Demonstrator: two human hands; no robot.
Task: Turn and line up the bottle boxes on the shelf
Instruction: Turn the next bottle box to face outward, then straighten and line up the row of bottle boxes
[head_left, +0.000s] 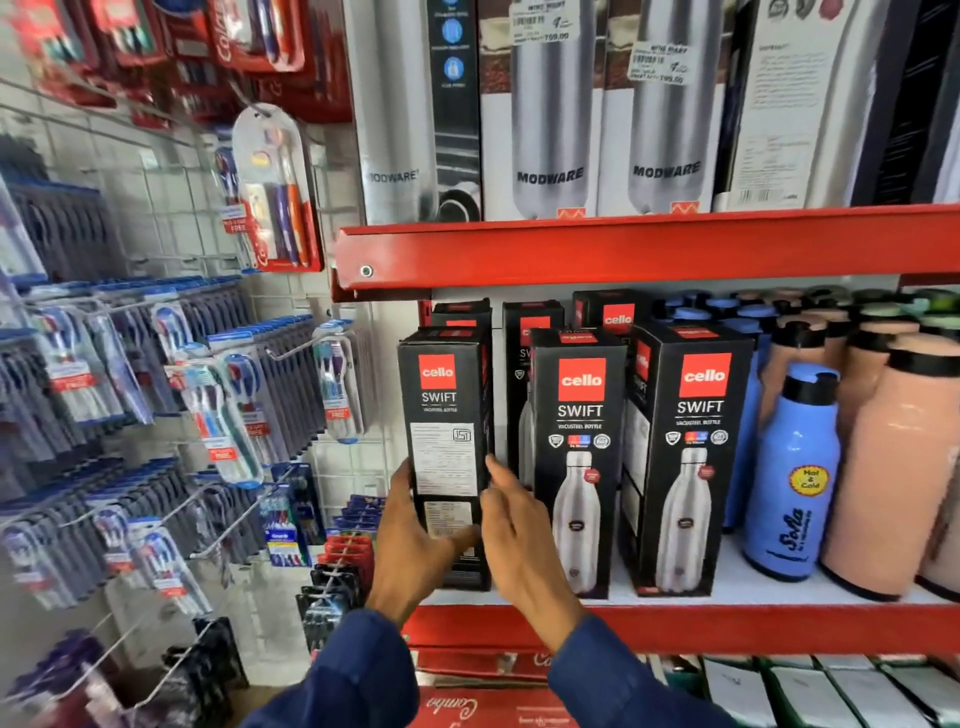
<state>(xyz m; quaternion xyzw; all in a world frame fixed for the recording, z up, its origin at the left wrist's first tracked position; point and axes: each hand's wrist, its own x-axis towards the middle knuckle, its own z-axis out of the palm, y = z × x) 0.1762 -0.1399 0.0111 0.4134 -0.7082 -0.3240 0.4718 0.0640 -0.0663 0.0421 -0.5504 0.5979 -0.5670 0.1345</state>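
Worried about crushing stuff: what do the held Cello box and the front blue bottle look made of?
Cello box: likely printed cardboard, slight sheen; crisp folded edges, top flap. Blue bottle: probably matte plastic; even moulded colour, soft highlights, black cap.

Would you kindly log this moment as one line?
left hand grips leftmost Cello box, text panel forward | right hand touches its right edge | neighbouring boxes show bottle picture

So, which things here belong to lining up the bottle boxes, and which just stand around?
Job: left hand, right hand, held Cello box, middle Cello box, right Cello box, red shelf.
Not job: blue bottle, peach bottles, toothbrush packs, Modware boxes.
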